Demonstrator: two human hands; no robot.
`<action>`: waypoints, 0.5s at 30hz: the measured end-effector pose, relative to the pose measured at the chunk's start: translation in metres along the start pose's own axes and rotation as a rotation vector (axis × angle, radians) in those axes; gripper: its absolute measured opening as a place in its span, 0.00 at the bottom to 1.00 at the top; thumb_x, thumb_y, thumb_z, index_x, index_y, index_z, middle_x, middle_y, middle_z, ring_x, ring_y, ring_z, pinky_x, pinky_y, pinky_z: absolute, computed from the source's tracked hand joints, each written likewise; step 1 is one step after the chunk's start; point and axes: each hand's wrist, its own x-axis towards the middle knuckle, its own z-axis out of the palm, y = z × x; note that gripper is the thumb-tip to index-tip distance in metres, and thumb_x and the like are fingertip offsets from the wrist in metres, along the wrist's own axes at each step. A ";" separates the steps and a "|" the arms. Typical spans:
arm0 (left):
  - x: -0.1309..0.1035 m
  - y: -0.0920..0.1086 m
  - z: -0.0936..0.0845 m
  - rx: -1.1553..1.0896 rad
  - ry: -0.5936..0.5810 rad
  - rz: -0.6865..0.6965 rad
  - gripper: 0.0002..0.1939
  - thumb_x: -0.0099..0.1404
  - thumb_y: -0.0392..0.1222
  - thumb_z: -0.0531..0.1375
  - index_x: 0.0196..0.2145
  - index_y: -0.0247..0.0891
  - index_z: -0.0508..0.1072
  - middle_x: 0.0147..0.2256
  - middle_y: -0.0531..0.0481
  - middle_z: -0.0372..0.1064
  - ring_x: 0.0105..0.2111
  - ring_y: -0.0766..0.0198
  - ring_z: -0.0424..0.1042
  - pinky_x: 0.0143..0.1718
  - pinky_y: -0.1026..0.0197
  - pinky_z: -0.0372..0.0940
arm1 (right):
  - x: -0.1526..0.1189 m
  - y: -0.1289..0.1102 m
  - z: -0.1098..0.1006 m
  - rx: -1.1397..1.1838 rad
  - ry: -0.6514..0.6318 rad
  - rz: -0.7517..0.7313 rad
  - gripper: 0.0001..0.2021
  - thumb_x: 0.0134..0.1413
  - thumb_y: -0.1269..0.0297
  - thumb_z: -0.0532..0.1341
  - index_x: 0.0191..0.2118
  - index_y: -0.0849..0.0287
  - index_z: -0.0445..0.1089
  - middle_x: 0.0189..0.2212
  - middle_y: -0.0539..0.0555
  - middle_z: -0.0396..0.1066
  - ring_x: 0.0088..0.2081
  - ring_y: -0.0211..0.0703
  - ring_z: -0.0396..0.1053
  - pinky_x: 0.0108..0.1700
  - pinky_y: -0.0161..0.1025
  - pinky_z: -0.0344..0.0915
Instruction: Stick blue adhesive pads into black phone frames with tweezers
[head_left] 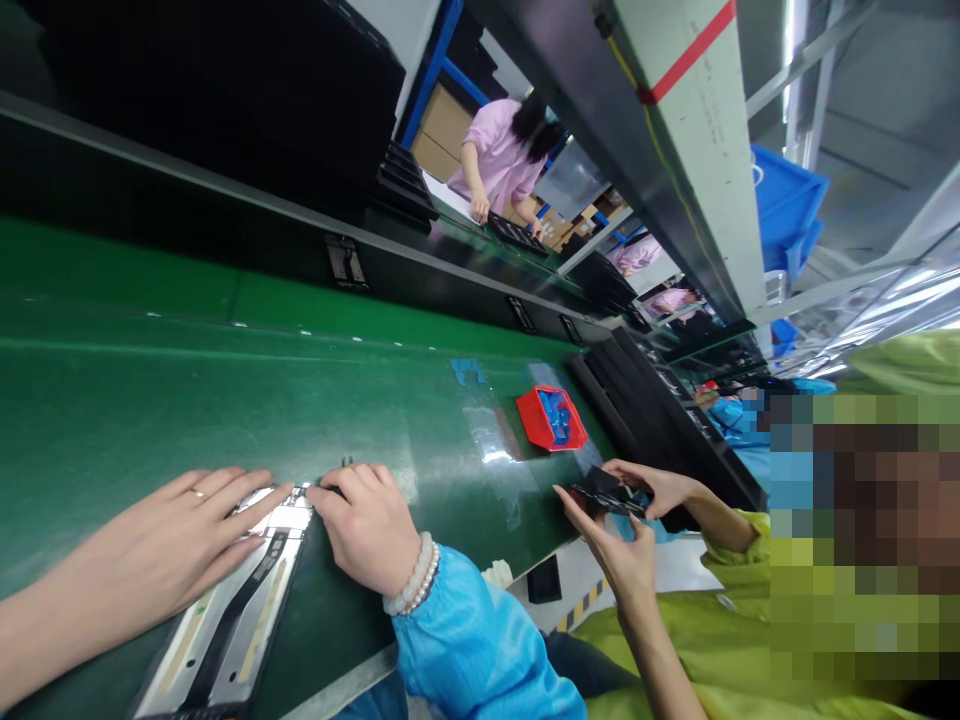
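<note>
My left hand (176, 540), with a ring on one finger, lies stretched out over the upper part of a flat, phone-like device (232, 640). The device has a silvery inside, a dark rim and a black strip running down its middle. It rests at an angle on the green bench top. At its upper right corner, the bent fingers of my right hand (367, 530) are pressed together. A bit of something dark shows beneath them, too hidden to name. A beaded bracelet and a blue sleeve are on that wrist.
On the green bench (360, 390) stands a red bin (551, 420) holding small blue pieces. To the right, a co-worker's hands (630, 540) hold a black part. Black trays (660, 410) stand beyond. Along the far strip lie several similar devices (346, 262). Another person (502, 150) works behind.
</note>
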 end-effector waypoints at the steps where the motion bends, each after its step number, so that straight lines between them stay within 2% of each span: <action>1: 0.000 0.001 -0.001 0.001 -0.017 -0.008 0.26 0.69 0.40 0.42 0.47 0.50 0.78 0.45 0.43 0.77 0.45 0.46 0.72 0.44 0.45 0.61 | 0.001 0.000 0.001 -0.004 -0.013 -0.003 0.12 0.65 0.69 0.54 0.50 0.58 0.69 0.44 0.54 0.71 0.44 0.43 0.63 0.43 0.43 0.58; 3: 0.000 0.002 -0.001 0.007 -0.050 -0.018 0.25 0.69 0.40 0.42 0.48 0.50 0.78 0.46 0.43 0.77 0.45 0.45 0.72 0.44 0.44 0.62 | 0.001 -0.001 0.001 -0.007 -0.024 -0.008 0.12 0.65 0.69 0.54 0.51 0.57 0.69 0.45 0.54 0.71 0.44 0.43 0.63 0.43 0.43 0.58; 5: -0.002 0.001 0.000 -0.017 -0.030 -0.022 0.24 0.69 0.41 0.44 0.49 0.49 0.77 0.46 0.44 0.77 0.45 0.47 0.73 0.44 0.45 0.63 | 0.001 0.000 0.000 -0.006 -0.011 -0.007 0.12 0.65 0.69 0.53 0.51 0.57 0.69 0.45 0.54 0.71 0.45 0.44 0.63 0.44 0.42 0.57; 8: -0.007 -0.004 0.003 -0.156 0.000 -0.112 0.22 0.69 0.47 0.47 0.54 0.46 0.73 0.48 0.48 0.77 0.46 0.54 0.74 0.48 0.51 0.65 | 0.000 -0.001 -0.003 -0.003 0.013 0.001 0.12 0.64 0.70 0.54 0.50 0.58 0.69 0.45 0.53 0.71 0.45 0.44 0.62 0.44 0.42 0.57; 11: -0.010 -0.011 0.001 -0.336 -0.082 -0.228 0.21 0.70 0.50 0.49 0.56 0.46 0.71 0.51 0.53 0.75 0.49 0.61 0.73 0.51 0.60 0.65 | 0.000 -0.005 -0.003 -0.003 0.021 -0.016 0.12 0.64 0.70 0.54 0.50 0.57 0.69 0.43 0.53 0.70 0.44 0.43 0.62 0.44 0.43 0.58; 15: -0.010 -0.017 -0.007 -0.449 -0.141 -0.261 0.21 0.70 0.50 0.47 0.55 0.47 0.71 0.51 0.55 0.75 0.50 0.65 0.73 0.49 0.64 0.67 | 0.004 -0.012 0.001 -0.048 -0.026 -0.055 0.11 0.65 0.70 0.54 0.48 0.57 0.69 0.41 0.53 0.70 0.42 0.44 0.62 0.43 0.43 0.58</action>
